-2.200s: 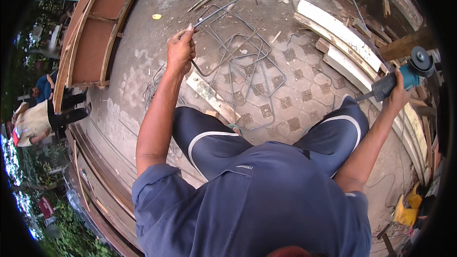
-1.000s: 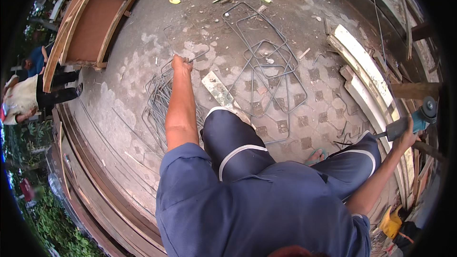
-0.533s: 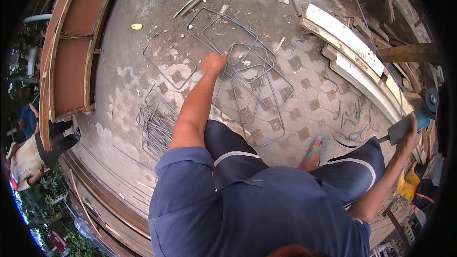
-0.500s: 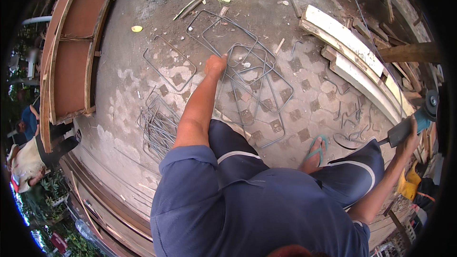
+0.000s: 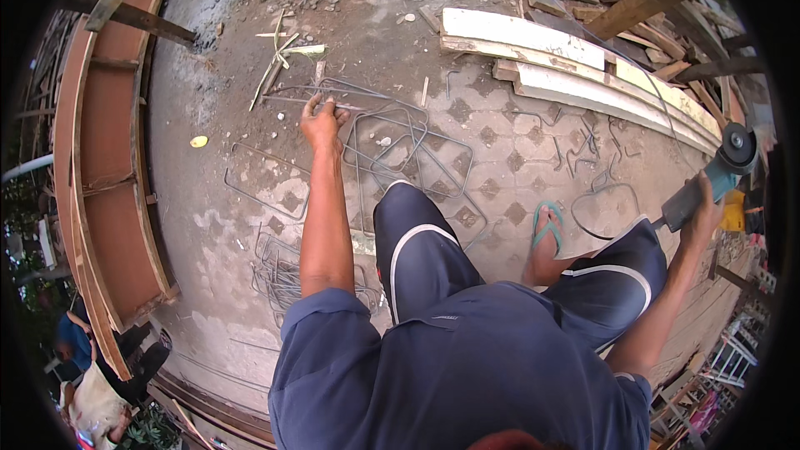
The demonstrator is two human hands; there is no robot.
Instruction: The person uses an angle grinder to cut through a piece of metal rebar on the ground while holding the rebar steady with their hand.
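My left hand (image 5: 323,123) reaches forward, its fingers closed on one side of a bent steel rebar stirrup (image 5: 287,100), which looks partly raised. Below it, several more rectangular stirrups (image 5: 463,168) lie overlapping on the ground. One single stirrup (image 5: 254,198) rests to the left of my forearm. Out at the right, my right hand (image 5: 707,207) grips a teal angle grinder (image 5: 682,202) by its body. Its round disc faces upward, and the cord end points toward my knee. Whether the disc is spinning cannot be told.
A heap of stirrups (image 5: 292,277) lies left of my knee. White-faced planks (image 5: 525,33) are stacked at the far right, near short bent rod pieces (image 5: 583,146). A long wooden formwork frame (image 5: 108,175) stands at left. Another person (image 5: 96,396) is at the lower left.
My left hand has moved forward and left with a stirrup side in its fingers. The view has turned, bringing wooden posts in at the top. My right hand still holds the grinder.
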